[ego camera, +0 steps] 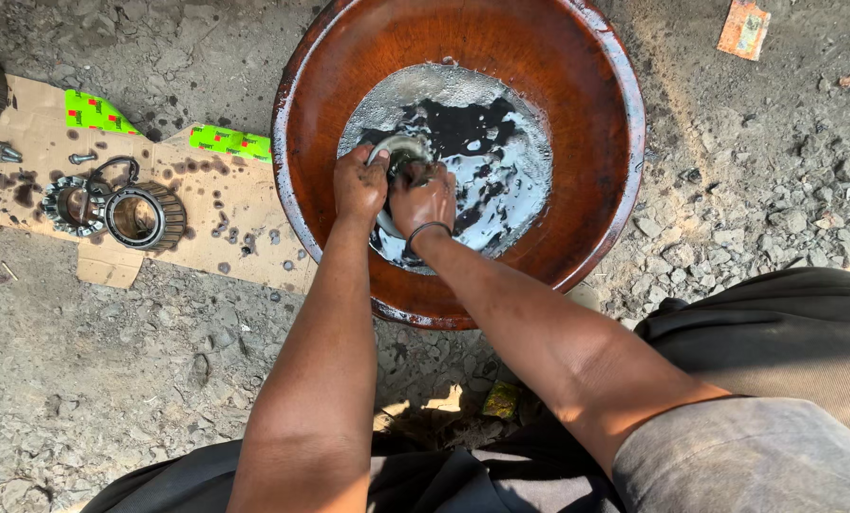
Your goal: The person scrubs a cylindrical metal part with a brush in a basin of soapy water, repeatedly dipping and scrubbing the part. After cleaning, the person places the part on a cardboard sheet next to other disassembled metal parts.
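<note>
**Two hands holding a metal ring in a basin of dark liquid**

View from above. A large round reddish-brown basin (577,104) stands on gravelly ground (112,380) and holds a shallow pool of black, oily liquid (482,142). Both hands meet over the near edge of the pool. The left hand (359,183) and right hand (424,198), the latter with a dark band at the wrist, have their fingers clenched around a grey metal ring (398,147), which sits partly in the liquid. To the left, well apart from the basin, a stained sheet of cardboard (226,204) carries a tapered roller bearing (142,216), a second toothed ring-shaped part (68,204) just beside it, and loose bolts (7,152).
</note>
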